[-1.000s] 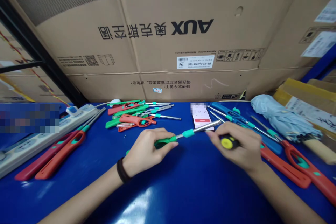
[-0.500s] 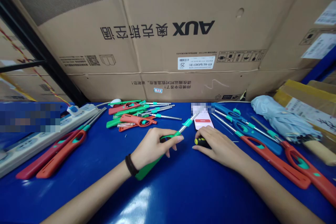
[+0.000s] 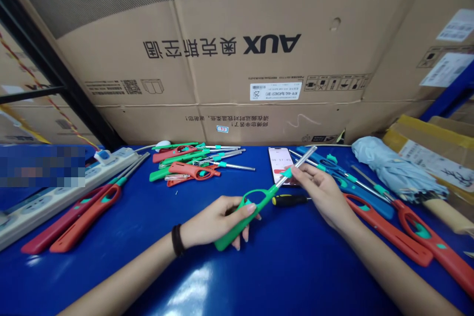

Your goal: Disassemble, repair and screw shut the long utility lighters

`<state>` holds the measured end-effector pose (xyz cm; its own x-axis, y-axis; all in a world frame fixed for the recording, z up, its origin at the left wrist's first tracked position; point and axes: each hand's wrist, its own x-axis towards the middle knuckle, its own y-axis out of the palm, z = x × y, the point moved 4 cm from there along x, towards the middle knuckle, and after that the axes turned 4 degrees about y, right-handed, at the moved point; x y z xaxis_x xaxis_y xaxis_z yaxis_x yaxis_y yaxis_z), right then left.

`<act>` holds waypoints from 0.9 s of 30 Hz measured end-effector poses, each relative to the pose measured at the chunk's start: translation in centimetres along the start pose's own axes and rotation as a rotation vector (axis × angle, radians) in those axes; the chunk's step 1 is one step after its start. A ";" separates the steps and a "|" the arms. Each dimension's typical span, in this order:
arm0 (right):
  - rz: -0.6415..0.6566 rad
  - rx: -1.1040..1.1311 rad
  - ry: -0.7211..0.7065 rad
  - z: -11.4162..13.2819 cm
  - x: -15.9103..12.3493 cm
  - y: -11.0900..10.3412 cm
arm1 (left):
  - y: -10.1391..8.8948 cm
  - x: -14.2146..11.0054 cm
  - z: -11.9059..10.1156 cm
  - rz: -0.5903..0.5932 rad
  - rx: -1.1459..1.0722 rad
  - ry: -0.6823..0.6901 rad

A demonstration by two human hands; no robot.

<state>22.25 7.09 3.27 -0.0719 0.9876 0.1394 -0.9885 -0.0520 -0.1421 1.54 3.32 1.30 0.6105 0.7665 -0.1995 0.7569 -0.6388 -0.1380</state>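
Cardboard cartons (image 3: 222, 74) printed AUX fill the top of my feed, stacked behind a glossy blue desk (image 3: 296, 271). On the desk's left side I see a white power strip (image 3: 74, 192), with two red-and-orange long-reach lighters (image 3: 85, 219) lying beside it and a loose pile of green and red lighters (image 3: 185, 165) farther back. To the right lie a folded pale-blue umbrella (image 3: 396, 173) and a fan of blue and red lighters (image 3: 385, 222).

A green utility lighter (image 3: 252, 215) is up in the air above the desk, held across both hands, tilted with its metal nozzle pointing up and to the right. My left hand (image 3: 218, 219) is closed around the green handle, its fingers curled over the grip. My right hand (image 3: 322, 192) pinches the lighter near the teal collar, thumb and fingertips (image 3: 296, 170) together at the base of the metal tube.

Just below that hand, a screwdriver (image 3: 289, 200) with a black-and-yellow handle lies on the desk. Behind the nozzle, a phone (image 3: 277, 163) lies face up with digits on its screen. A black band (image 3: 177, 240) circles my left wrist.
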 end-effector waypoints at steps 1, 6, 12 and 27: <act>0.009 -0.001 0.014 -0.1 -0.1 0.1 | 0.0 -0.3 0.3 0.001 0.000 -0.011; 0.138 -0.045 0.091 -0.5 -0.7 1.6 | 0.0 -0.5 0.6 -0.194 0.112 0.053; 0.162 -0.098 0.128 -1.0 -1.0 2.4 | 0.2 -0.1 0.8 -0.205 0.157 0.066; 0.333 0.032 0.155 -0.2 -1.6 2.8 | 0.8 -1.0 -0.2 -0.093 -0.111 -0.027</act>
<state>19.64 5.37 2.46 -0.3718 0.9264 -0.0596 -0.9181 -0.3764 -0.1237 1.59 2.05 1.62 0.5315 0.8187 -0.2172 0.8318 -0.5530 -0.0488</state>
